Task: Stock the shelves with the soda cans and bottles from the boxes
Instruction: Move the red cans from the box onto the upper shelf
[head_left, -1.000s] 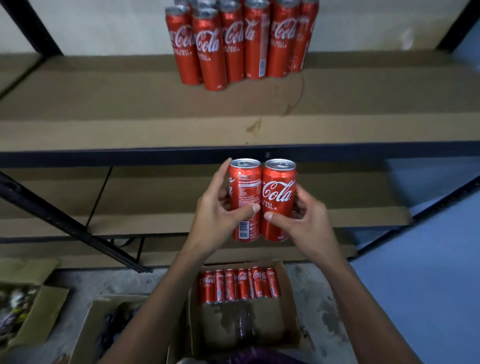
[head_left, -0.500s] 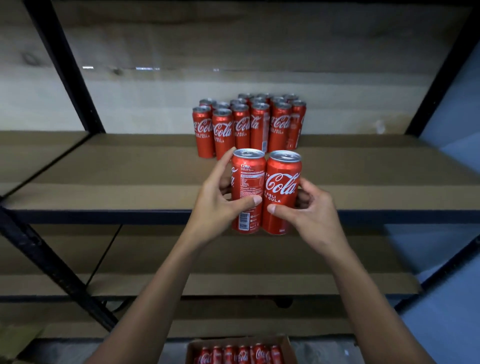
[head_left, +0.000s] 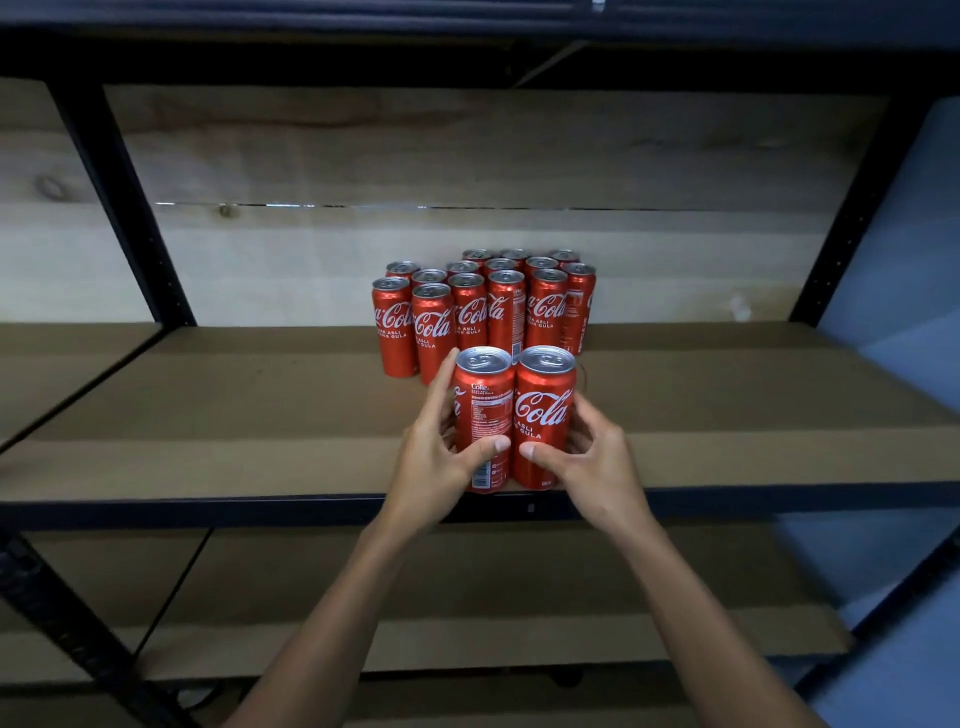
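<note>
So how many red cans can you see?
16: a can in the left hand, another in the right hand, about 14 clustered on the shelf; some possibly hidden.

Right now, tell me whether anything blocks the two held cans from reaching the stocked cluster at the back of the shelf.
Nothing visible does. Only bare shelf board lies between the two held cans and the cluster.

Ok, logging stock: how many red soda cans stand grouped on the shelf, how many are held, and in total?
Red aluminium soda cans grouped on the brown board shelf: 14 visible
Held red cans: 2, one in left hand, one in right hand
Total: 16
</note>
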